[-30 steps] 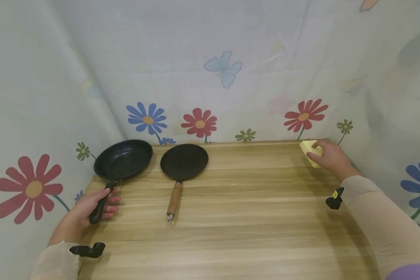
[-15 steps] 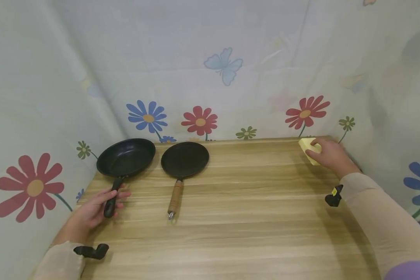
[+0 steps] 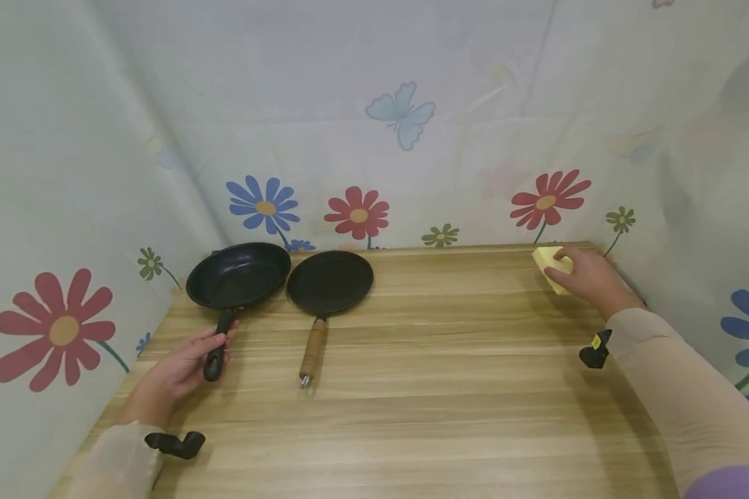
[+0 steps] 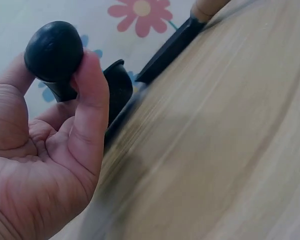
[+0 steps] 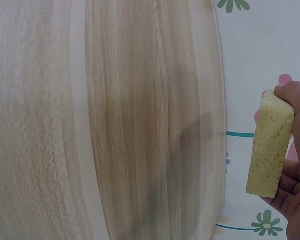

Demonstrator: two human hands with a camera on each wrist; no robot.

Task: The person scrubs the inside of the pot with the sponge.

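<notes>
On the left, my left hand (image 3: 190, 364) grips the black handle of a deep black frying pan (image 3: 240, 276). In the left wrist view the thumb and fingers curl round that handle (image 4: 54, 52), whose rounded end faces the camera. Beside the frying pan lies a flat black pan (image 3: 331, 281) with a wooden handle (image 3: 313, 350); their rims look very close, and I cannot tell whether they touch. Far to the right, my right hand (image 3: 589, 277) pinches a pale yellow sponge (image 3: 551, 267) near the table's back edge. The right wrist view shows the porous side of the sponge (image 5: 271, 145).
A wood-grain table (image 3: 424, 388) spans the space below the hands. White cloth printed with flowers and butterflies (image 3: 474, 152) rises behind it and at both sides. Black camera mounts sit on both wrists.
The left hand has moved the frying pan to the right, toward the flat pan, and its fingers have closed further round the handle. The right hand and sponge have stayed almost still.
</notes>
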